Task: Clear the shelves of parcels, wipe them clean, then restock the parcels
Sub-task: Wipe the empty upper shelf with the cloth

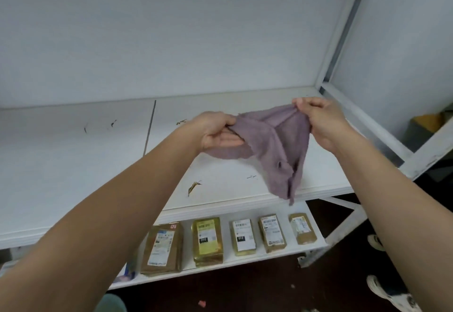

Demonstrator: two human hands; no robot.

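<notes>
We judged the job to be somewhere in its middle; the upper shelf (pixel 73 164) before us carried no parcels, so the clearing of that level looked done, while the wiping seemed barely begun, since dark scuffs and a dried leaf (pixel 194 186) lay on its white board; the restocking was all to come. We held a cloth (pixel 274 145) stretched between our hands above the right part of that shelf; our left hand (pixel 215 132) pinched its left edge between thumb and fingers, the palm turned up beneath a fold; our right hand (pixel 321 123) had its fingers curled tight on the top corner; the lower end hung down past the shelf's front edge. The cloth was a dull mauve, soft and napped like worn towelling, frayed at the hem and with a small hole near its middle; the shelf was a smooth, flat painted board in a white metal frame; on the lower shelf (pixel 269 259) five parcels (pixel 208 240) stood in a row, flat brown and yellowish packets with printed labels.
</notes>
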